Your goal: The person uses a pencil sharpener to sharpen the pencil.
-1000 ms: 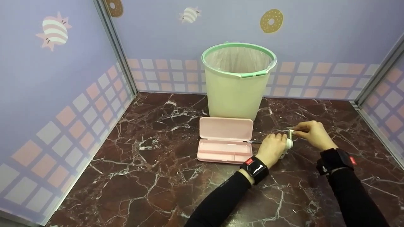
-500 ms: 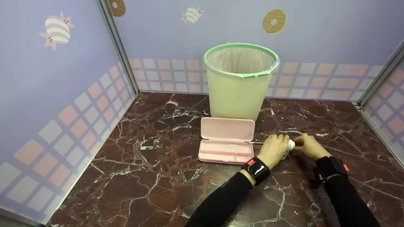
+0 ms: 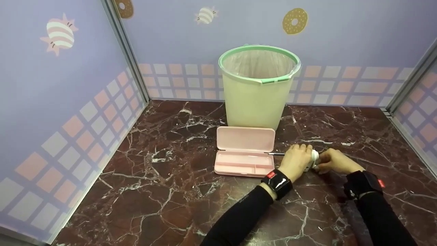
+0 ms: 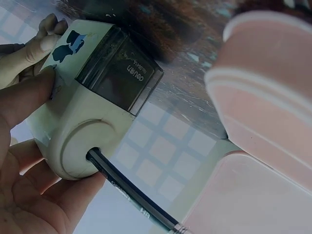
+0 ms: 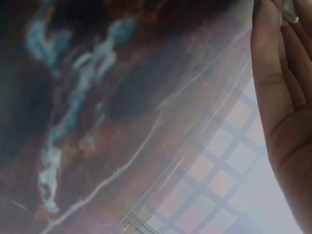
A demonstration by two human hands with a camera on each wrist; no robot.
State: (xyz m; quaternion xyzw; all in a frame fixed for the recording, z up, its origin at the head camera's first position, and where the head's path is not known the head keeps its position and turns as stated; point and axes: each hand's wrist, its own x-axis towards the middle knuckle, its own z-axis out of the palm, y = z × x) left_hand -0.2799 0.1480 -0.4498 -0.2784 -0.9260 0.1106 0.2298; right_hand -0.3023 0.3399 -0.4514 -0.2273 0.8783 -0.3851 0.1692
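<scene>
My left hand [image 3: 296, 160] grips a white desktop pencil sharpener [image 4: 105, 109] with a dark see-through shavings drawer, fingers and thumb wrapped around its body. A dark pencil [image 4: 129, 187] marked HB sticks into the round hole on the sharpener's front. In the head view this pencil's end reaches over the right edge of the open pink pencil case [image 3: 235, 165]. At the sharpener's rear, my right hand [image 3: 336, 162] pinches the crank handle, low beside the body. Only a small pale bit of the handle [image 5: 290, 11] shows between the fingers in the right wrist view.
A pale green bin [image 3: 256, 102] with a plastic liner and green rim stands behind the pencil case, close to its raised lid [image 3: 245, 139]. Patterned panels [image 3: 177, 37] enclose the dark marble tabletop [image 3: 164, 191] at the back and both sides.
My right hand has swung from above the sharpener's rear down to its lower side, turning the crank with it. The left hand, sharpener and pencil stay nearly in place.
</scene>
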